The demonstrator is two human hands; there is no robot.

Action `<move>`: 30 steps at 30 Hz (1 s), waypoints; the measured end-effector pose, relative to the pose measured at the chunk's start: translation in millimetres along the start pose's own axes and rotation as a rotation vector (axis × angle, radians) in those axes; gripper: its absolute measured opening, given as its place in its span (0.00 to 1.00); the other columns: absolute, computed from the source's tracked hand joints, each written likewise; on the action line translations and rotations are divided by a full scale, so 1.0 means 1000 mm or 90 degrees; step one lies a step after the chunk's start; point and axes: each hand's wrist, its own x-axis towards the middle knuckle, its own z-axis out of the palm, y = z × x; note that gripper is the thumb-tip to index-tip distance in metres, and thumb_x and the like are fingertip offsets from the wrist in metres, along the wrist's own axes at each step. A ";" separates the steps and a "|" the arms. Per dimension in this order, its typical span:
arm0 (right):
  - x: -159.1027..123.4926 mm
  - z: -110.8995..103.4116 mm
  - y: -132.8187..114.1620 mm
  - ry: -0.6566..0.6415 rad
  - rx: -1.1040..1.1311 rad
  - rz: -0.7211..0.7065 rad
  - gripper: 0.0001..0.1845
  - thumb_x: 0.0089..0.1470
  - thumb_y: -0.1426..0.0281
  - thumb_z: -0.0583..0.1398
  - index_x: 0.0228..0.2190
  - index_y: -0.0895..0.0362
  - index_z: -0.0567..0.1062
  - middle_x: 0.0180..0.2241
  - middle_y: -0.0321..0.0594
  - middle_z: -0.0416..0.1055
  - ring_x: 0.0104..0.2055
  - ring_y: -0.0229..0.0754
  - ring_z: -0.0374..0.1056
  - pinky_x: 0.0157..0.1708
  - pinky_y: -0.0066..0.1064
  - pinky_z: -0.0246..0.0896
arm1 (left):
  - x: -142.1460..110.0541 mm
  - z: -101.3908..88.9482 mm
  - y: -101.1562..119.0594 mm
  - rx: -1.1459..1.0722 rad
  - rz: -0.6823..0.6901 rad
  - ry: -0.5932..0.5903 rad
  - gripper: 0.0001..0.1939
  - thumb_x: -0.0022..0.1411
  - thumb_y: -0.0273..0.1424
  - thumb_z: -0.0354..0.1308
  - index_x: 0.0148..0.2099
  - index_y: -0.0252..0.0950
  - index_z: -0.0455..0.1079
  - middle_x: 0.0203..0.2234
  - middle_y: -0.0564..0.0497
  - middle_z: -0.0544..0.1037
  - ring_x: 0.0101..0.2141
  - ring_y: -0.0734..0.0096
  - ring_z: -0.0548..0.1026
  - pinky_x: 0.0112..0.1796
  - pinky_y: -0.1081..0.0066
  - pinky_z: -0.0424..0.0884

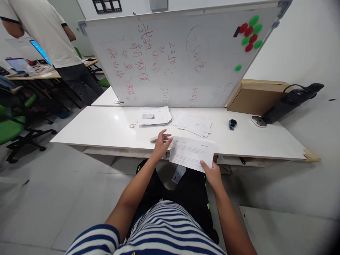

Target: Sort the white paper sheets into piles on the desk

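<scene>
The right hand [213,174] pinches a printed sheet [191,153] over the tabletop's [106,131] front edge. The left hand [161,144], fingers loosely curled and partly open, meets the sheet's left corner.

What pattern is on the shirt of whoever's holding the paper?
The shirt has dark blue and white stripes, clearest in the head view.

Grips a printed sheet [191,152] by its lower-right corner with the right hand [213,176], at the white desk's [87,127] near edge. Holds the left hand [161,144], fingers loosely bent, at the sheet's upper-left corner, contact unclear. Around the sheet: at nine to ten o'clock, a small pale object [153,140] beside the left hand; at ten, a paper stack [154,117]; at twelve, loose papers [195,123] before a whiteboard [159,63]; at two, a watch [232,124], then a dark bottle [289,102].
</scene>
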 end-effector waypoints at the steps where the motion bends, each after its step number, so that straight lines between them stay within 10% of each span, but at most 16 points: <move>1: -0.005 -0.003 0.005 0.003 0.035 0.032 0.22 0.43 0.57 0.65 0.39 0.56 0.77 0.42 0.45 0.76 0.40 0.53 0.73 0.38 0.43 0.70 | 0.003 -0.006 -0.004 0.073 0.015 0.031 0.31 0.62 0.42 0.53 0.64 0.40 0.51 0.50 0.41 0.71 0.48 0.63 0.71 0.47 0.63 0.66; 7: -0.014 -0.005 0.012 -0.042 0.167 0.125 0.19 0.41 0.59 0.67 0.34 0.58 0.76 0.28 0.41 0.77 0.20 0.42 0.66 0.16 0.33 0.60 | 0.022 -0.030 -0.038 0.437 0.018 0.055 0.18 0.66 0.40 0.45 0.51 0.38 0.68 0.47 0.40 0.73 0.52 0.53 0.65 0.54 0.54 0.55; 30: 0.003 0.044 -0.013 -0.139 0.197 0.160 0.21 0.38 0.61 0.68 0.33 0.62 0.74 0.25 0.41 0.75 0.19 0.38 0.65 0.14 0.28 0.55 | 0.031 -0.039 -0.051 0.413 0.038 -0.043 0.16 0.66 0.39 0.43 0.43 0.47 0.72 0.47 0.53 0.76 0.56 0.62 0.64 0.61 0.50 0.39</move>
